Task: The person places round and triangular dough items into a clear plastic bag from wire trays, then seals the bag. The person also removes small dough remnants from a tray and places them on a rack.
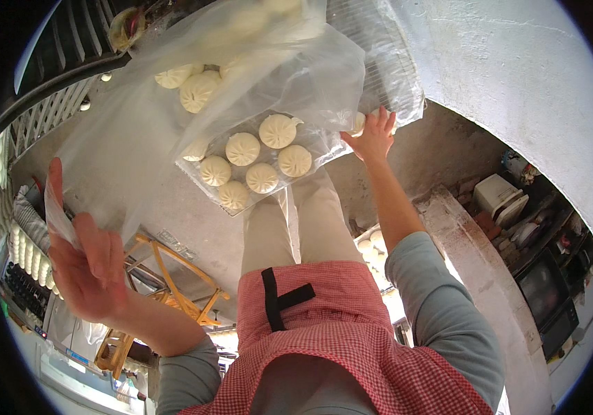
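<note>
My left hand point(91, 264) is raised at the left, pinching the edge of a translucent plastic sheet point(120, 150). The sheet stretches up and over a wire rack lined with plastic point(322, 148). Several pleated white buns point(243, 149) rest uncovered on the rack's near part. More pleated buns point(198, 92) lie farther back, and the sheet blurs some of them. My right hand point(377, 135) reaches to the rack's right end, fingers spread over pale buns point(360, 123) there. Whether it grips one cannot be told.
A wooden folding chair point(172, 280) stands on the concrete floor at lower left. A white wall point(514, 67) bounds the right side. Below it, a ledge point(483, 275) runs beside an old television point(545, 290) and a white bin point(496, 194). More round white pieces point(374, 249) lie behind my right arm.
</note>
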